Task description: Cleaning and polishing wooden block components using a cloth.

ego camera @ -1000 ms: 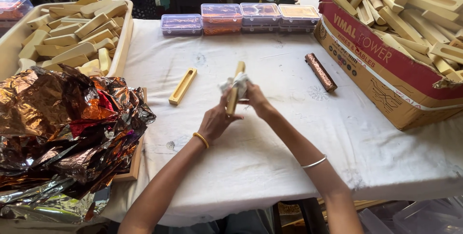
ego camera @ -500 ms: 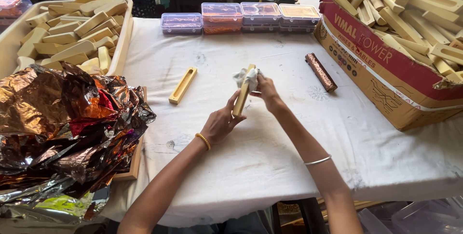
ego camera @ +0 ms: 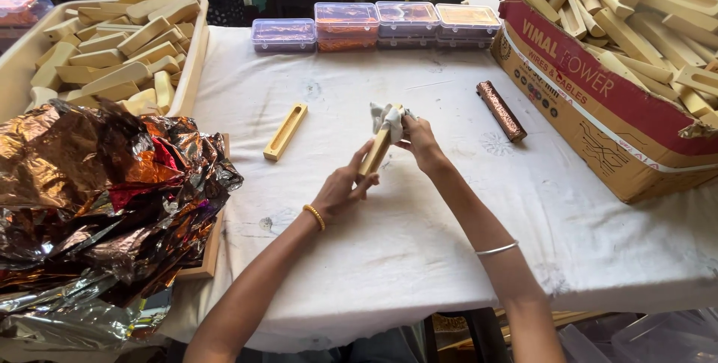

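Hands: left hand (ego camera: 338, 187) gripping yellow wooden bar (ego camera: 376, 150), right hand (ego camera: 420, 139) clutching white cloth (ego camera: 387, 116), beside red-banded cardboard box (ego camera: 598, 131).

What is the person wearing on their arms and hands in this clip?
Both forearms are bare, with no sleeves or gloves showing. The left hand has a gold beaded bangle at the wrist; the right hand has a thin silver bangle further up its forearm.

Left hand (ego camera: 340, 187) grips the near end of a slim wooden block (ego camera: 376, 150); right hand (ego camera: 420, 139) presses a white cloth (ego camera: 388, 115) on its far end, above the white-covered bench (ego camera: 419, 258).
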